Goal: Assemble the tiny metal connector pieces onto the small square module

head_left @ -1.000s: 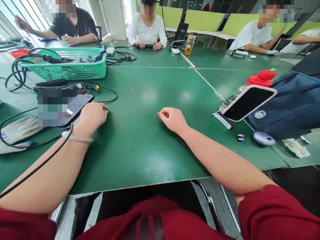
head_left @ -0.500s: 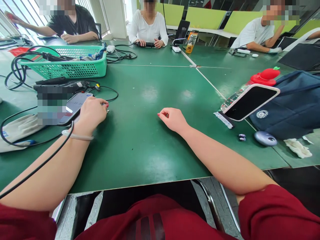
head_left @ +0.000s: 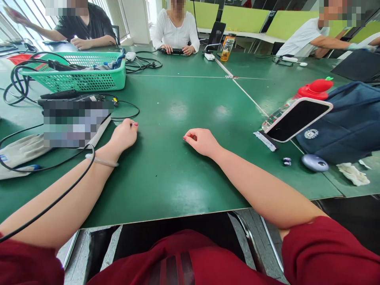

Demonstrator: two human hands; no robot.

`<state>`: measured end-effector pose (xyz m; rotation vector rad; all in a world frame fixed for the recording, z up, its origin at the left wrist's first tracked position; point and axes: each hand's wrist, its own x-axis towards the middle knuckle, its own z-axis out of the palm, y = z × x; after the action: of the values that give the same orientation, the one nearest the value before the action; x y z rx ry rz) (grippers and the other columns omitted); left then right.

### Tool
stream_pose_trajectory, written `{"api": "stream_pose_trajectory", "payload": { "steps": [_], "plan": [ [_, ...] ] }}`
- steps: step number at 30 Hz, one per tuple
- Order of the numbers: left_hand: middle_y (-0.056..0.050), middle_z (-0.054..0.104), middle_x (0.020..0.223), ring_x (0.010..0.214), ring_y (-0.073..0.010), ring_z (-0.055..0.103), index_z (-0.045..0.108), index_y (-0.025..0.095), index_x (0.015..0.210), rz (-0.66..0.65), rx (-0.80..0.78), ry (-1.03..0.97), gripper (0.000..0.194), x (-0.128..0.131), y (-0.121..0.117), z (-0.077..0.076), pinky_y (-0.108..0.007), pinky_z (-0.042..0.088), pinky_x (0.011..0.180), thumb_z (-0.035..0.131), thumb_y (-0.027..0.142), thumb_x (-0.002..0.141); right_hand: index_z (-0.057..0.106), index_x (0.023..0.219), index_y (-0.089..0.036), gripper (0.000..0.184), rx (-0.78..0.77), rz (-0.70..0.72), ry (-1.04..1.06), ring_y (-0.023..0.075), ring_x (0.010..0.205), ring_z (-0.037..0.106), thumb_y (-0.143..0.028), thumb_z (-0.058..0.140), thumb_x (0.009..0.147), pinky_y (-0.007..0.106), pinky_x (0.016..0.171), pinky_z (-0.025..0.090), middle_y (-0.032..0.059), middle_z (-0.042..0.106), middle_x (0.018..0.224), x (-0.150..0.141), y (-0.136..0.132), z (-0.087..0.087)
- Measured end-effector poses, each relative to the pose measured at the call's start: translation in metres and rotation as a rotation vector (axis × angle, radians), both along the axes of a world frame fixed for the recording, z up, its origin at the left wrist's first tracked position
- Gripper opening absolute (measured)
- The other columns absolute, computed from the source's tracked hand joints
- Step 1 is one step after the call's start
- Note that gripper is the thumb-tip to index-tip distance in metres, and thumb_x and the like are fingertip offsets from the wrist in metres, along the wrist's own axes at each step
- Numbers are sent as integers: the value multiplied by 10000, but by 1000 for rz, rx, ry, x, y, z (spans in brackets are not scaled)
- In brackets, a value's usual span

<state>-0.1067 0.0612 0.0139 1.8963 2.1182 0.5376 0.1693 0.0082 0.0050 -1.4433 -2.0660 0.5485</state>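
Green table [head_left: 166,158] lies under both hands: the left hand [head_left: 125,133] has shifted rightward from the partly pixelated object [head_left: 102,132] beside it, its fingers curled together, and the right hand [head_left: 201,141] keeps thumb and fingers together. Plastic basket [head_left: 86,81] contains dark cables [head_left: 63,65]; the far bottle [head_left: 227,47] has amber liquid.

Table [head_left: 166,158]: basket [head_left: 86,81] at far left, cables [head_left: 18,85] in and beside it, gloves [head_left: 26,149] at near left, phone [head_left: 298,119] before bottle [head_left: 313,92] at right, mouse [head_left: 314,162] before bag [head_left: 350,122]
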Motion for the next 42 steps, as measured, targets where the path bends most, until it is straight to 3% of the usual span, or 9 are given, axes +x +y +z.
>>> {"api": "stream_pose_trajectory", "payload": {
  "steps": [6,8,11,16,24,30,37,42],
  "plan": [
    [-112,537,1377,1282,-230,481,521,214,929,-514,2,-316,199,56,-43,3,-391,353,1051,376,350,922,686,849,-185,137,36,128,-30,108,662,495,-303,620,826,247,672,373,0,618,743,-5,3,-5],
    [-115,518,1397,1313,-226,451,505,220,915,-602,1,-380,192,67,-57,8,-398,343,1057,378,364,924,693,913,-182,171,46,139,-52,109,673,497,-294,684,784,251,694,386,3,616,777,-6,5,-7],
    [-106,523,1393,1256,-242,502,507,223,912,-590,-13,-396,207,68,-67,12,-423,365,1030,382,387,924,695,1010,-177,280,32,121,-78,114,694,502,-269,732,749,260,718,403,19,617,837,-5,7,-7],
    [-85,600,1284,1064,-225,585,542,212,950,-567,-81,-445,260,62,-64,7,-421,422,949,412,434,913,689,1101,-185,332,6,123,-108,116,707,507,-242,713,774,261,715,410,37,610,900,-6,8,-6],
    [-99,622,1187,949,-176,584,556,186,933,-715,-204,-906,269,68,-63,3,-382,451,910,509,446,879,746,889,-195,110,40,184,-101,107,706,519,-221,680,805,247,698,393,25,615,870,-7,6,-6],
    [-48,651,990,854,-165,580,615,202,1030,-603,-98,-687,274,64,-57,3,-330,463,827,513,399,870,721,805,-195,68,94,221,-95,97,661,488,-214,656,802,243,693,385,8,605,826,-9,0,-4],
    [-33,677,865,662,-126,557,630,205,1101,-528,-109,-721,294,67,-57,3,-303,481,709,500,339,873,699,859,-200,97,76,202,-51,113,681,518,-198,611,819,247,691,378,-1,635,785,-15,-5,1],
    [-45,699,909,700,-136,577,667,197,1054,-531,-115,-677,281,66,-55,2,-303,491,717,493,321,872,729,926,-222,204,75,165,70,127,767,579,-159,548,856,249,725,407,16,684,872,-16,-8,5]
  ]
}}
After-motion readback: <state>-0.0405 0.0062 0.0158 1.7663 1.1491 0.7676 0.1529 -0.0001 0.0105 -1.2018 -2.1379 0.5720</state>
